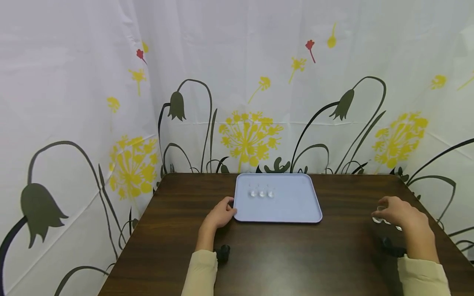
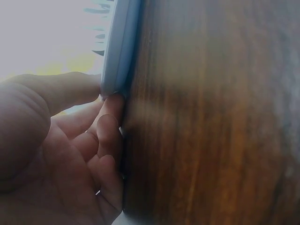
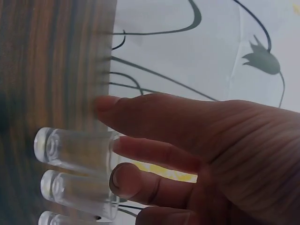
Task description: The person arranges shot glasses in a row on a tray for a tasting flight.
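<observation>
A pale blue tray [image 1: 292, 205] lies near the table's far edge with three small clear glasses [image 1: 262, 193] in a row on its left half. At the tray's left front corner, my left hand [image 1: 219, 213] pinches the rim, thumb above and fingertips below in the left wrist view. Over at the right side of the table, my right hand [image 1: 400, 211] reaches over more clear, thick-bottomed shot glasses. In the right wrist view, its fingertips are right at the rim of the end glass [image 3: 79, 147], and the thumb [image 3: 108, 104] is held apart. A second glass [image 3: 77, 190] stands beside it.
The dark wooden table [image 1: 274, 255] ends against a white curtain [image 1: 237, 53] printed with flowers. Each wrist wears a black camera, one of them showing beside the left wrist [image 1: 223, 254]. The right-hand glasses stand close to the table's right edge.
</observation>
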### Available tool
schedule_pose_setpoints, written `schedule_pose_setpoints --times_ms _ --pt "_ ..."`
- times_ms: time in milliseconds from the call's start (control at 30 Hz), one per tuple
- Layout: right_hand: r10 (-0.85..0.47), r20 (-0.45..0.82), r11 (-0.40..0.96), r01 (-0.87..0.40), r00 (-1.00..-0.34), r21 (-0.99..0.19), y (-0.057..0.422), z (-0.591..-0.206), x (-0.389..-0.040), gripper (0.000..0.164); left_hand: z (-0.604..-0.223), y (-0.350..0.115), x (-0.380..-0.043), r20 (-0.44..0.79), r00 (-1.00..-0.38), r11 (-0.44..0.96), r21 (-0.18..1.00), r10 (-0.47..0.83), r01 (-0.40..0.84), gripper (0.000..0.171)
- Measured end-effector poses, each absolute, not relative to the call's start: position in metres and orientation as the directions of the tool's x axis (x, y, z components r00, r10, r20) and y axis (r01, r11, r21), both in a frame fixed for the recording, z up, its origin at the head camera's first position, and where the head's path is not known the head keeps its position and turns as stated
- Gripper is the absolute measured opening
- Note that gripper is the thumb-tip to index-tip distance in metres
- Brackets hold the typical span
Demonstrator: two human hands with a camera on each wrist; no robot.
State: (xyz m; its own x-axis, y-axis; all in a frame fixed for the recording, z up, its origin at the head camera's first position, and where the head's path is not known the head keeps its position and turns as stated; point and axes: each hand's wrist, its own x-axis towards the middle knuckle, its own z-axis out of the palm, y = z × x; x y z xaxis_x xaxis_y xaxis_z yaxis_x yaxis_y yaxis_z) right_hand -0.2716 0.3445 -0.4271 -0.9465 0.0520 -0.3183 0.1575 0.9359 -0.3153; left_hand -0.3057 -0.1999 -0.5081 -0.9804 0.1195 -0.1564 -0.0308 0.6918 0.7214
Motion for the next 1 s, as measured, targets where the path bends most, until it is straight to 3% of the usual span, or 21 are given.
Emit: schedule_pose_setpoints --times_ms 367,600,1000 --pt "0.089 -0.33 0.934 0.194 -0.94 -0.3 0.349 -0.433 -0.272 0.075 -0.51 -0.201 -0.306 -0.173 -0.978 0.691 0.721 0.115 -0.046 0.051" --pt "0.124 -0.269 0.935 0.203 -0.955 -0.29 0.355 -0.437 -0.277 0.075 -0.509 -0.201 -0.307 -0.163 -0.98 0.696 0.717 0.118 -0.035 0.051" --pt "0.121 -0.297 0.925 0.216 -0.947 -0.314 0.355 -0.439 -0.278 0.062 -0.506 -0.2 -0.305 -0.16 -0.98 0.693 0.72 0.12 -0.033 0.051"
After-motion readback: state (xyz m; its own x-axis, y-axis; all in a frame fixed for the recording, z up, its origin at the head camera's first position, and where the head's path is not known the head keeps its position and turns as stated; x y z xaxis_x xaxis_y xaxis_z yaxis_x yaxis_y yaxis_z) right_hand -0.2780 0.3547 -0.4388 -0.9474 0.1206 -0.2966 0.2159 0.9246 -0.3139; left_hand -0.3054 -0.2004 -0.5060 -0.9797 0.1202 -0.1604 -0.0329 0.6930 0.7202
